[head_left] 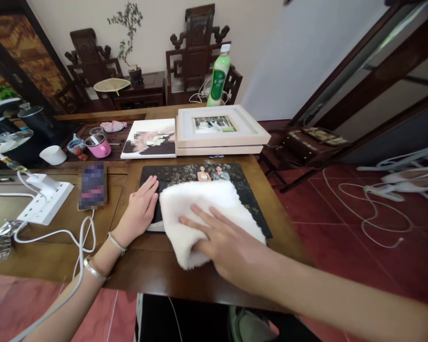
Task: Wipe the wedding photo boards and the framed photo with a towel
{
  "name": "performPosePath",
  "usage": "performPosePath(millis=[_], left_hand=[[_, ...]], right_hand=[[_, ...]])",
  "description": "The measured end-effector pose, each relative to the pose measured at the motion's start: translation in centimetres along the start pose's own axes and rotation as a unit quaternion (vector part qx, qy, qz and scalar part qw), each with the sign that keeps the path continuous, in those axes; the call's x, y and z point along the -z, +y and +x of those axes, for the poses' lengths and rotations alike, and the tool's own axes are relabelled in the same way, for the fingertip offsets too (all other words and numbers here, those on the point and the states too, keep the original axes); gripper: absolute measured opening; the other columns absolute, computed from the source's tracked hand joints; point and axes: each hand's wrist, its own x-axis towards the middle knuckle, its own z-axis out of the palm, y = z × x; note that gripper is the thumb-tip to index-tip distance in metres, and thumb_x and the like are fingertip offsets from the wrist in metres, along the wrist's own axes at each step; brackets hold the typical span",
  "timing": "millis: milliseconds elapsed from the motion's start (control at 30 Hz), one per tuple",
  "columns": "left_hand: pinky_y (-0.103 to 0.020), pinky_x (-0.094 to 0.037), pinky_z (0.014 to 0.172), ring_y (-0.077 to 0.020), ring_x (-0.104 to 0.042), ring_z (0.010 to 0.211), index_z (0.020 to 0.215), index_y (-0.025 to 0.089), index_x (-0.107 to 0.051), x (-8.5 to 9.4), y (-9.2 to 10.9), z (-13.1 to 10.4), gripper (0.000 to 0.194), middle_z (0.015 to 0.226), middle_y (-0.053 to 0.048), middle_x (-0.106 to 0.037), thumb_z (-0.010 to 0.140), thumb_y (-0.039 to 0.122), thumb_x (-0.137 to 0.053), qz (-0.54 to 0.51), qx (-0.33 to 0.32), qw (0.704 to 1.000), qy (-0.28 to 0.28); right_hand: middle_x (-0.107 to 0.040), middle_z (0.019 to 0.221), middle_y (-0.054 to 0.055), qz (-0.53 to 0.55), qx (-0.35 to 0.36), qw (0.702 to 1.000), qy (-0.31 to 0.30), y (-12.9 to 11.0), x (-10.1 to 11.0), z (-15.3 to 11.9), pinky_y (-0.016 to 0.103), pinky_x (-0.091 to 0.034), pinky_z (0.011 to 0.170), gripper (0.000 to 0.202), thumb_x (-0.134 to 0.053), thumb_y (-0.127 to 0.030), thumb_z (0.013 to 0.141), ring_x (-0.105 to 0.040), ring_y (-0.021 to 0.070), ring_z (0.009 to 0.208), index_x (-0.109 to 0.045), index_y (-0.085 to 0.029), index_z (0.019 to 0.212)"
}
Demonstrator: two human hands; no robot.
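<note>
A dark photo panel (260, 209) showing a couple lies flat near the table's front edge. My left hand (138, 206) rests palm down on its left edge, fingers extended, holding nothing. A fluffy white cloth (214, 194) covers much of the panel's middle and hangs past its near edge. My right hand (217, 237) presses on this cloth, its fingers spread over the top and the thumb at a fold, keeping hold of it.
Behind the panel are a smaller photo panel (149, 147), stacked pale frames (221, 142) and a green bottle (219, 78). To the left stand a pink mug (99, 146), a white cup (53, 155), a phone (92, 185) and a power strip (46, 204) with trailing cables.
</note>
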Motion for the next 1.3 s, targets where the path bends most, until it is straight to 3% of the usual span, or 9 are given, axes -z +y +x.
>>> performPosePath(millis=[133, 267, 367, 467, 667, 800, 967, 1100, 1300], left_hand=[[-0.050, -0.031, 0.114, -0.0227, -0.033, 0.144, 0.140, 0.017, -0.048, -0.1, -0.2, 0.0, 0.045, 0.151, -0.013, -0.043, 0.101, 0.033, -0.031, -0.008, 0.001, 1.000, 0.006], [-0.049, -0.031, 0.115, -0.0221, -0.033, 0.144, 0.139, 0.016, -0.049, -0.2, -0.3, 0.1, 0.045, 0.150, -0.013, -0.044, 0.101, 0.032, -0.031, -0.010, -0.002, 1.000, 0.006], [-0.048, -0.030, 0.115, -0.0218, -0.033, 0.144, 0.139, 0.014, -0.049, -0.2, -0.3, 0.1, 0.046, 0.150, -0.014, -0.044, 0.101, 0.033, -0.031, -0.011, -0.001, 1.000, 0.006], [-0.048, -0.030, 0.115, -0.0221, -0.033, 0.144, 0.139, 0.012, -0.049, -0.2, -0.3, 0.1, 0.047, 0.150, -0.015, -0.044, 0.101, 0.033, -0.031, -0.011, -0.001, 1.000, 0.007], [-0.049, -0.030, 0.115, -0.0225, -0.033, 0.144, 0.140, 0.014, -0.048, 0.0, -0.3, 0.1, 0.047, 0.150, -0.013, -0.044, 0.101, 0.033, -0.031, -0.015, 0.000, 1.000, 0.002], [-0.048, -0.029, 0.116, -0.0219, -0.032, 0.144, 0.141, 0.015, -0.046, 0.0, -0.2, 0.1, 0.047, 0.152, -0.012, -0.042, 0.101, 0.032, -0.029, -0.016, -0.003, 1.000, -0.004], [-0.050, -0.031, 0.115, -0.0220, -0.032, 0.144, 0.139, 0.012, -0.048, -0.1, -0.4, 0.1, 0.046, 0.151, -0.014, -0.042, 0.101, 0.031, -0.029, -0.008, 0.001, 1.000, 0.001], [-0.050, -0.031, 0.114, -0.0221, -0.031, 0.145, 0.139, 0.013, -0.047, -0.1, -0.4, 0.0, 0.046, 0.152, -0.014, -0.041, 0.100, 0.030, -0.031, 0.003, -0.003, 1.000, -0.003], [-0.051, -0.031, 0.114, -0.0225, -0.030, 0.145, 0.140, 0.013, -0.047, -0.2, -0.4, 0.0, 0.045, 0.152, -0.014, -0.040, 0.100, 0.029, -0.031, 0.012, -0.008, 1.000, -0.006]], right_hand=[[-0.041, 0.151, 0.012, -0.037, -0.024, 0.999, -0.015, 4.3, 1.5, 3.9, 0.063, -0.030, 0.109, 0.062, -0.046, 0.008, 0.066, -0.028, 0.0394, 0.141, -0.065, -0.017, 0.119], [-0.060, 0.132, 0.013, -0.041, -0.053, 0.998, -0.003, 7.6, 2.9, 7.8, 0.055, -0.037, 0.106, 0.063, -0.044, 0.007, 0.070, -0.037, 0.0357, 0.137, -0.061, -0.020, 0.124], [-0.065, 0.121, 0.016, -0.051, -0.068, 0.996, 0.014, 8.6, 3.2, 9.6, 0.052, -0.040, 0.104, 0.060, -0.043, 0.005, 0.073, -0.043, 0.0349, 0.133, -0.060, -0.017, 0.126], [-0.061, 0.130, 0.016, -0.059, -0.079, 0.995, 0.025, 8.5, 2.9, 10.2, 0.055, -0.037, 0.105, 0.061, -0.044, 0.006, 0.073, -0.040, 0.0358, 0.135, -0.059, -0.017, 0.128], [-0.035, 0.155, 0.013, -0.081, -0.101, 0.991, -0.017, 5.1, 1.9, 8.2, 0.065, -0.024, 0.111, 0.060, -0.048, 0.005, 0.076, -0.022, 0.0417, 0.143, -0.056, -0.015, 0.132], [-0.037, 0.153, 0.016, -0.067, -0.047, 0.996, -0.033, 1.1, 0.7, 4.4, 0.068, -0.027, 0.108, 0.039, -0.059, -0.006, 0.079, -0.025, 0.0470, 0.140, -0.069, -0.015, 0.115], [-0.049, 0.145, 0.016, -0.042, 0.034, 0.997, 0.052, -2.8, -1.1, -0.2, 0.072, -0.036, 0.100, 0.018, -0.058, -0.015, 0.085, -0.041, 0.0476, 0.131, -0.076, -0.019, 0.084], [-0.048, 0.146, 0.012, -0.014, 0.031, 0.999, 0.031, -1.8, -0.8, -0.9, 0.067, -0.034, 0.106, 0.028, -0.055, -0.008, 0.081, -0.036, 0.0434, 0.136, -0.076, -0.019, 0.095], [-0.040, 0.152, 0.012, -0.032, -0.080, 0.996, 0.025, 4.1, 1.0, 2.5, 0.063, -0.027, 0.111, 0.062, -0.043, 0.008, 0.068, -0.025, 0.0380, 0.143, -0.066, -0.015, 0.121]])
